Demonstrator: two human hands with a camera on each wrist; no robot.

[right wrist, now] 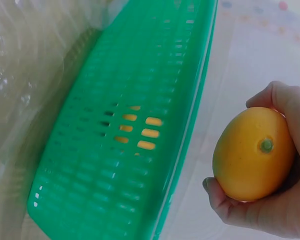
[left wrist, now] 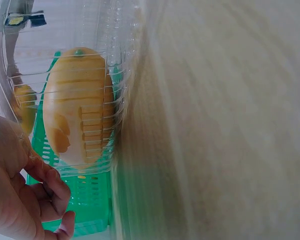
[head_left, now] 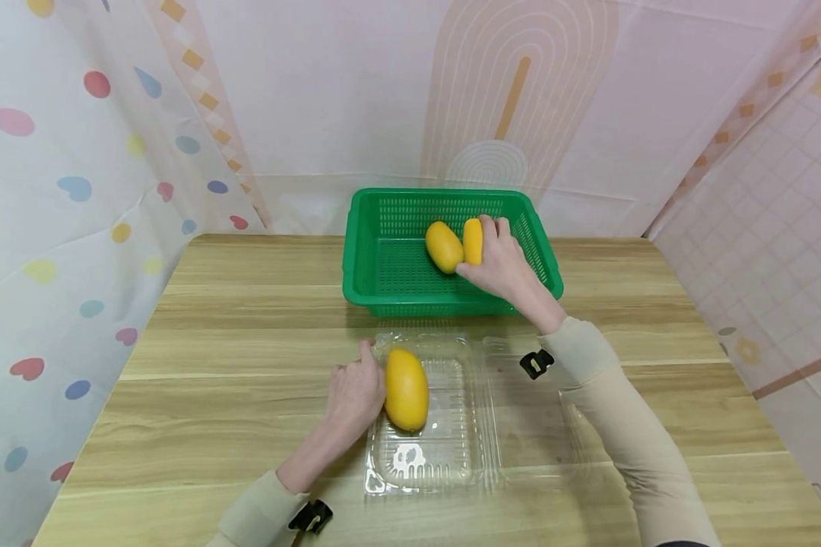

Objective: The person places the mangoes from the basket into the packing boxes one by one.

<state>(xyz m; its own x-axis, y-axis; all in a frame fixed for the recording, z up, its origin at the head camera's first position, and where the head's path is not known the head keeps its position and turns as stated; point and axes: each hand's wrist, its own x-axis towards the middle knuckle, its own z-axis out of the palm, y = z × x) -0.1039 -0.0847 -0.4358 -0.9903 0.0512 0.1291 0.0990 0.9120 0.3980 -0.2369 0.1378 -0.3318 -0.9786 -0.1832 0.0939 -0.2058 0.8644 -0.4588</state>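
1. Nearest, at the left, comes a pale sleeve (head_left: 256, 510) with a black strap (head_left: 311, 517).
2. Beyond it, the left hand (head_left: 357, 391) has its fingers curled at the box's left rim, gripping it.
3. Just right of that hand lies the near fruit (head_left: 407, 390), inside the box along its left side: a plump, smooth oval, deep golden yellow, rounded at both ends, its length running near to far. Through the clear plastic, the left wrist view shows a small green stem spot at its near end.
4. Clear, ribbed and shiny, the box (head_left: 445, 448) sits on the wooden table (head_left: 246, 319).
5. Farther off stands a slotted green basket (head_left: 400, 270). In its middle rests the basket fruit (head_left: 444, 248), a similar yellow oval, its far end leaning left.
6. Right of it is the held fruit (head_left: 473, 241), over the basket's right part; seen end-on from the right wrist, it is round, warm yellow, with a green stem spot and a few tiny dark specks.
7. The right hand (head_left: 502, 262) grips this fruit between thumb and fingers.
8. Nearer, the clear lid (head_left: 530, 433) lies opened out to the right of the box.
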